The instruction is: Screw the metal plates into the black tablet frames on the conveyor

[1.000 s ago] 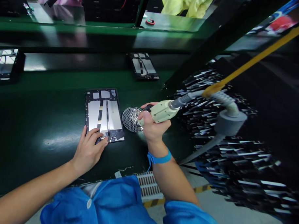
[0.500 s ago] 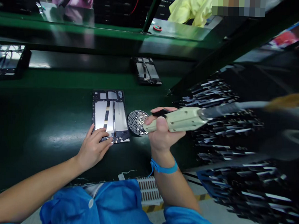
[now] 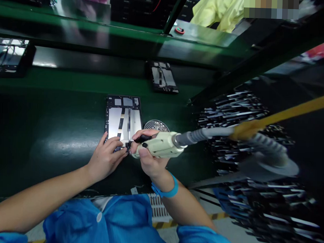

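Observation:
An opened tablet [image 3: 114, 116] lies on the green bench, showing silver plates, a dark ribbon cable and a black frame. My left hand [image 3: 103, 160] holds its lower edge, with fingers bent over the lower left part. In my right hand [image 3: 152, 162] is a pale green electric screwdriver [image 3: 165, 144], my fingers wrapped round its body. Its front end points left at the tablet's lower right part, beside my left fingertips. The bit's tip is too hidden to make out. Just behind my right hand sits a round perforated dish [image 3: 156, 125] of small screws, partly covered.
A second opened tablet [image 3: 164, 77] lies farther back, and another [image 3: 10, 57] at the far left. Racks of dark, thin parts [image 3: 236, 113] stand at right. A grey cable [image 3: 217, 132] and yellow strap [image 3: 284, 113] trail from the screwdriver. Co-workers' sleeves [image 3: 216, 11] show across the bench.
My right hand has brought the screwdriver left from over the screw dish to the tablet's lower part. My left hand stays on the tablet. The view has shifted slightly.

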Motion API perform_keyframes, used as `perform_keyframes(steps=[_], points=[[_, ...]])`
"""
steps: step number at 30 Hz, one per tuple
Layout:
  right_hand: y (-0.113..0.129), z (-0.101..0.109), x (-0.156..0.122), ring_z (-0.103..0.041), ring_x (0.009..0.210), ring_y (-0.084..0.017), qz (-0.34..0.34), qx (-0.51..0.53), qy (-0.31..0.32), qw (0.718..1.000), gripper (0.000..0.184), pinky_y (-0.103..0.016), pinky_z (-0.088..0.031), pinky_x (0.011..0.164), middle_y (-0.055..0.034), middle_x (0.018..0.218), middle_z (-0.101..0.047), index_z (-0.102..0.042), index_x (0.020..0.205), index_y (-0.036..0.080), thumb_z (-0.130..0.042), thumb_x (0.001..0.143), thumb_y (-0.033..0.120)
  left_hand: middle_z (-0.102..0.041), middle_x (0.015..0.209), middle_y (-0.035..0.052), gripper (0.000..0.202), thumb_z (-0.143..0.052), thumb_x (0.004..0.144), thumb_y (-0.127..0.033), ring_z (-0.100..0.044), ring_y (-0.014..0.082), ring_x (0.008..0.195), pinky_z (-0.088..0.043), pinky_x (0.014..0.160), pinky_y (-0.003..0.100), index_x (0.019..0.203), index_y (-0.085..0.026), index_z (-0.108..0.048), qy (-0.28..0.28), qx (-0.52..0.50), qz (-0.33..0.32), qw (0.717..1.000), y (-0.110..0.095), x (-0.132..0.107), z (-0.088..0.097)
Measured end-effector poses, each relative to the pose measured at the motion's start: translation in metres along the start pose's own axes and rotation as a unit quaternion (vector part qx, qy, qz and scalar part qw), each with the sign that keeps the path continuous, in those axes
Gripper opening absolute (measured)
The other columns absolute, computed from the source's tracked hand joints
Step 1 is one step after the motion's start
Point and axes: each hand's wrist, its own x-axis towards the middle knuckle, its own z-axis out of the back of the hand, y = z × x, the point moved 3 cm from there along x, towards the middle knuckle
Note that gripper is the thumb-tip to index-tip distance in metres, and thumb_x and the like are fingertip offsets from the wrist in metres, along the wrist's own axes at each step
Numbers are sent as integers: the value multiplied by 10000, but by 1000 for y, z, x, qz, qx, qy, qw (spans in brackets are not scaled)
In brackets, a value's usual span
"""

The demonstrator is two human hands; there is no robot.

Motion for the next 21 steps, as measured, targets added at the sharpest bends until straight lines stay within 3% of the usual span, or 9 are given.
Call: perform_keyframes(steps=[7,15,17,21], points=[[0,-1,-4,-691,820,-214,17,-50,17,998,338,-396,-623,708,-54,971,-642,-605,1195,277,-737,887,318,-729,1142,95,159,-611,994,-169,-656,302,1210,-402,1154,666,1073,-200,-746,3,3,2,1000,1,-3,0],[1,-4,-1,-683,730,-185,-6,-44,14,999,346,-350,-620,644,-65,943,-682,-600,1121,236,-748,863,414,-715,1133,105,183,-597,1002,-156,-660,290,1198,-411,1143,671,1110,-204,-738,12,10,-8,1000,3,-5,2],[5,5,6,-664,632,-153,25,-20,-12,999,324,-315,-589,552,-55,964,-699,-600,1127,251,-733,880,413,-717,1130,99,188,-618,995,-158,-653,288,1213,-414,1146,660,1132,-211,-736,16,7,-9,1000,4,-6,1],[8,48,24,-626,514,-103,80,-59,-157,983,251,-266,-528,486,0,943,-708,-600,1101,263,-724,889,321,-727,1114,98,180,-647,972,-148,-667,286,1188,-426,1144,651,1112,-200,-747,9,2,-9,1000,4,-6,1]])
